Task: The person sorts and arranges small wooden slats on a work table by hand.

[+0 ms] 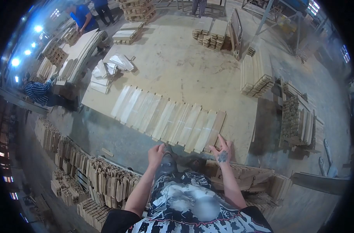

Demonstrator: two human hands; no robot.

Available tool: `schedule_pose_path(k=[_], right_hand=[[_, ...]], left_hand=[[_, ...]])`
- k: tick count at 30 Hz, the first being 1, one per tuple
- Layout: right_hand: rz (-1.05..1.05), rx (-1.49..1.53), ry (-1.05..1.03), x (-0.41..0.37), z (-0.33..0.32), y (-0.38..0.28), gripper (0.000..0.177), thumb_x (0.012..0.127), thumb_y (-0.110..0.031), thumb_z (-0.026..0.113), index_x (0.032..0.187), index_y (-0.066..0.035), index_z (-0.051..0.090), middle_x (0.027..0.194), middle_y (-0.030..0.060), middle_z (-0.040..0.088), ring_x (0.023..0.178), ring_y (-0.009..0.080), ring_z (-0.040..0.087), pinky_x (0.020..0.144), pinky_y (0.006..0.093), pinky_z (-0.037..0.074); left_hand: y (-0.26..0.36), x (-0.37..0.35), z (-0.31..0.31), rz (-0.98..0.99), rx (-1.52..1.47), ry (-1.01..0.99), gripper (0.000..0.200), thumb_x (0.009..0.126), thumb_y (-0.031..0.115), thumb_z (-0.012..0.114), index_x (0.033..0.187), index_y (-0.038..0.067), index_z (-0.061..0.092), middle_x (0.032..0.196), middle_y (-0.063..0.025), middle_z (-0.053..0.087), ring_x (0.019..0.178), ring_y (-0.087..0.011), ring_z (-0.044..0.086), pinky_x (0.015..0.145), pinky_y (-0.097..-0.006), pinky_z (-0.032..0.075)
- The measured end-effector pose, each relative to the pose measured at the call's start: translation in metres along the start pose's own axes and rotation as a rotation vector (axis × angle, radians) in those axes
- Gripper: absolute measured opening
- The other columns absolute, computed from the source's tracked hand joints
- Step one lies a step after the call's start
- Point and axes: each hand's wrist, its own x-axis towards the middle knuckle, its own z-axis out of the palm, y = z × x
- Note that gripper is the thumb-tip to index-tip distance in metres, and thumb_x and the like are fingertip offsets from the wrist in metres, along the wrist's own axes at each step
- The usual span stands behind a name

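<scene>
A slanted row of thin wooden planks (161,116) lies side by side along the near edge of a large board-topped table. At the row's right end, my right hand (222,150) is open, its thumb and index finger apart right at the near end of the last plank (215,131). My left hand (156,154) hangs in front of the table edge, fingers curled closed, close below the near ends of the middle planks. Nothing sticks out of it.
Plank stacks stand on the table (177,54) at the back (212,33) and right (256,75). White wrapped bundles (111,68) lie at the left. Beside my legs are dense rows of upright wood pieces (111,178). Two people (83,17) (41,92) stand at the left.
</scene>
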Motion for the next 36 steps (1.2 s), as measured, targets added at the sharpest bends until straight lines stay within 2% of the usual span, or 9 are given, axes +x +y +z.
schedule_pose_path(k=[6, 10, 14, 17, 23, 26, 29, 31, 36], right_hand=[[0.004, -0.043, -0.05, 0.004, 0.003, 0.007, 0.088, 0.076, -0.043, 0.084, 0.154, -0.024, 0.047, 0.127, 0.0173, 0.052, 0.119, 0.0355, 0.056, 0.1, 0.0448, 0.049], [-0.004, -0.028, -0.057, 0.004, 0.003, 0.009, 0.088, 0.077, -0.042, 0.084, 0.154, -0.023, 0.046, 0.129, 0.0198, 0.049, 0.121, 0.038, 0.054, 0.101, 0.0461, 0.048], [-0.085, 0.038, 0.05, -0.003, 0.012, 0.014, 0.086, 0.077, -0.041, 0.084, 0.152, -0.019, 0.048, 0.127, 0.0203, 0.05, 0.12, 0.0387, 0.055, 0.101, 0.0473, 0.048], [-0.044, 0.031, 0.086, -0.006, 0.014, 0.011, 0.083, 0.076, -0.038, 0.084, 0.149, -0.017, 0.05, 0.124, 0.0188, 0.053, 0.116, 0.0376, 0.057, 0.1, 0.0474, 0.048], [0.018, 0.045, 0.134, -0.008, 0.015, -0.01, 0.075, 0.077, -0.031, 0.083, 0.144, -0.016, 0.053, 0.123, 0.0154, 0.055, 0.113, 0.0342, 0.059, 0.098, 0.0481, 0.048], [0.018, 0.057, 0.178, -0.009, 0.022, -0.018, 0.073, 0.078, -0.028, 0.082, 0.143, -0.015, 0.053, 0.127, 0.0157, 0.053, 0.119, 0.0348, 0.056, 0.102, 0.0487, 0.046], [-0.072, 0.043, 0.263, -0.007, 0.033, -0.014, 0.07, 0.079, -0.024, 0.081, 0.142, -0.014, 0.053, 0.13, 0.0164, 0.051, 0.124, 0.0349, 0.053, 0.105, 0.0491, 0.044], [-0.118, 0.021, 0.331, -0.008, 0.038, -0.016, 0.067, 0.08, -0.022, 0.081, 0.141, -0.014, 0.054, 0.133, 0.0167, 0.049, 0.127, 0.0354, 0.051, 0.105, 0.0488, 0.043], [-0.261, -0.007, 0.409, -0.01, 0.044, -0.03, 0.054, 0.083, -0.02, 0.078, 0.133, -0.012, 0.06, 0.132, 0.0147, 0.052, 0.125, 0.0351, 0.053, 0.105, 0.0471, 0.044]], left_hand=[[0.005, 0.005, 0.057, -0.162, -0.339, -0.28, 0.043, 0.1, 0.042, 0.065, 0.1, 0.0, 0.076, 0.078, -0.0055, 0.073, 0.057, -0.0073, 0.06, 0.053, -0.0256, 0.045], [0.033, -0.02, 0.07, -0.288, -0.37, -0.47, 0.034, 0.103, 0.037, 0.063, 0.094, 0.006, 0.073, 0.078, -0.0021, 0.072, 0.06, -0.008, 0.059, 0.057, -0.0264, 0.047], [0.029, -0.02, 0.087, -0.229, -0.426, -0.532, 0.033, 0.104, 0.035, 0.061, 0.093, 0.006, 0.073, 0.08, -0.0026, 0.074, 0.059, -0.0074, 0.059, 0.056, -0.0253, 0.045], [0.03, -0.015, 0.095, -0.27, -0.473, -0.527, 0.031, 0.101, 0.034, 0.066, 0.098, 0.004, 0.073, 0.076, -0.0059, 0.074, 0.056, -0.0076, 0.06, 0.05, -0.0237, 0.043], [0.034, -0.023, 0.094, -0.266, -0.465, -0.607, 0.035, 0.101, 0.037, 0.066, 0.099, 0.003, 0.074, 0.078, -0.0063, 0.075, 0.056, -0.0085, 0.06, 0.053, -0.023, 0.046], [0.025, -0.022, 0.077, -0.274, -0.446, -0.574, 0.037, 0.1, 0.039, 0.067, 0.103, 0.003, 0.073, 0.081, -0.0074, 0.075, 0.057, -0.0092, 0.06, 0.054, -0.0238, 0.047], [-0.013, -0.002, 0.041, -0.316, -0.466, -0.355, 0.037, 0.104, 0.039, 0.061, 0.112, 0.005, 0.071, 0.087, -0.0055, 0.075, 0.059, -0.0077, 0.058, 0.055, -0.0226, 0.046], [-0.031, 0.011, 0.01, -0.342, -0.59, -0.156, 0.034, 0.103, 0.037, 0.062, 0.11, 0.005, 0.07, 0.084, -0.0063, 0.073, 0.06, -0.0081, 0.059, 0.057, -0.0231, 0.046], [-0.024, 0.036, -0.027, -0.244, -0.646, -0.027, 0.026, 0.102, 0.032, 0.065, 0.1, 0.006, 0.068, 0.082, -0.0064, 0.071, 0.06, -0.009, 0.059, 0.056, -0.0244, 0.046]])
